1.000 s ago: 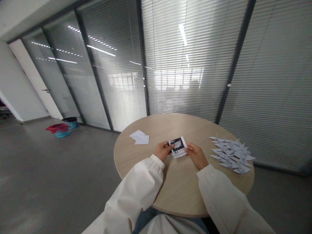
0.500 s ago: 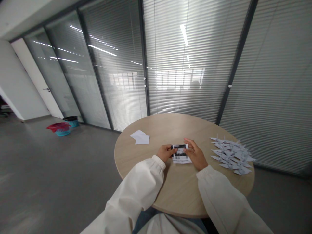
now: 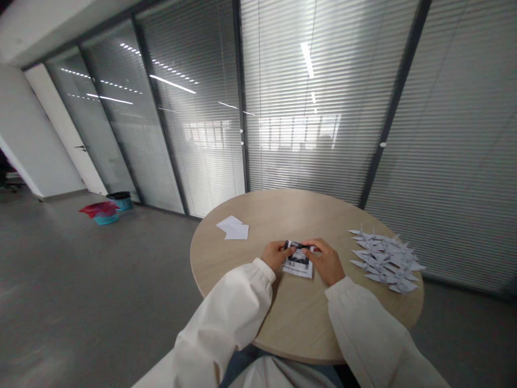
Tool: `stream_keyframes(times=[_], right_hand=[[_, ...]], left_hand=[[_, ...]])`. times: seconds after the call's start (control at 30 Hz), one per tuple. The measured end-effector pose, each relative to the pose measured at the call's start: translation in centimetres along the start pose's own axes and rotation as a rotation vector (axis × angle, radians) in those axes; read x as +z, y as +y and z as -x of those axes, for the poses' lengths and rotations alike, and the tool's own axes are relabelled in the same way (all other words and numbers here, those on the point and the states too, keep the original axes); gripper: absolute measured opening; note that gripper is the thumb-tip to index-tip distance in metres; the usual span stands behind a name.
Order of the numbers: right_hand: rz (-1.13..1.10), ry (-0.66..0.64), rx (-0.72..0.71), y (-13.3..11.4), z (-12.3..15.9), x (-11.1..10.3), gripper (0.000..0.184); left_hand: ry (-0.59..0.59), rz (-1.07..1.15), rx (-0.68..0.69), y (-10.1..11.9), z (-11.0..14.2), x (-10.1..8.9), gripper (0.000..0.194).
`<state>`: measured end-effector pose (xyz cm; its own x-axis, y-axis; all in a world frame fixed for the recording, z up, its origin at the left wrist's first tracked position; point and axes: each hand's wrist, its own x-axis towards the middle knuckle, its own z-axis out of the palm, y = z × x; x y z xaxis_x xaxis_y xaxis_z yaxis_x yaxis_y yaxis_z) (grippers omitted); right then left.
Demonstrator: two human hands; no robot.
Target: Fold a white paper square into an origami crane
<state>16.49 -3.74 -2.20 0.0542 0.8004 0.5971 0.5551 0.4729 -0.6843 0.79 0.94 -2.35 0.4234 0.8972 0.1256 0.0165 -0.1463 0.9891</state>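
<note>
Between my hands is a sheet of paper (image 3: 299, 266) with black-and-white print, its lower part hanging toward me above the table. My left hand (image 3: 277, 254) pinches its upper left edge, thumb on the printed face. At the upper right, my right hand (image 3: 328, 261) grips the same edge with thumb and fingers. A dark strip along the top looks folded over; the fingers behind the sheet are hidden. To the right lies a cluster of folded white paper cranes (image 3: 385, 258). Left of my hands rest a few white paper pieces (image 3: 236, 230).
The round wooden table (image 3: 278, 213) has its edge close to my body. Behind it stands a glass partition with blinds (image 3: 311, 161). On the floor at the left are a blue bin with a red liner (image 3: 105, 214) and another with a black liner (image 3: 122, 201).
The paper's lower part now hangs flatter and farther down, showing more of its face. My right fingers, raised before, have come down onto the top edge. The view has shifted slightly.
</note>
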Motion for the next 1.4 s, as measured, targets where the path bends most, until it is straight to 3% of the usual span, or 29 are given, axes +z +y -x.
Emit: stream_keyframes(times=[0.3, 0.73, 0.97, 1.17, 1.3, 1.4], right_hand=[[0.024, 0.013, -0.008, 0.1, 0.1, 0.3, 0.015], [0.017, 0.011, -0.109, -0.2, 0.3, 0.4, 0.017], [0.023, -0.022, -0.159, 0.4, 0.3, 0.5, 0.014], [0.042, -0.015, -0.122, 0.4, 0.4, 0.6, 0.014], [0.073, 0.041, -0.103, 0.4, 0.3, 0.4, 0.015], [0.086, 0.079, -0.079, 0.2, 0.3, 0.2, 0.016]], left_hand=[[0.021, -0.210, 0.059, -1.2, -0.4, -0.5, 0.032], [0.053, -0.229, 0.022, -0.8, -0.3, -0.3, 0.026], [0.065, -0.097, 0.012, -0.6, -0.4, -0.2, 0.032], [0.070, -0.022, -0.004, -0.6, -0.5, 0.0, 0.045], [0.110, 0.140, -0.129, -0.7, -0.6, 0.2, 0.055], [0.131, 0.324, -0.208, -0.6, -0.5, 0.3, 0.049]])
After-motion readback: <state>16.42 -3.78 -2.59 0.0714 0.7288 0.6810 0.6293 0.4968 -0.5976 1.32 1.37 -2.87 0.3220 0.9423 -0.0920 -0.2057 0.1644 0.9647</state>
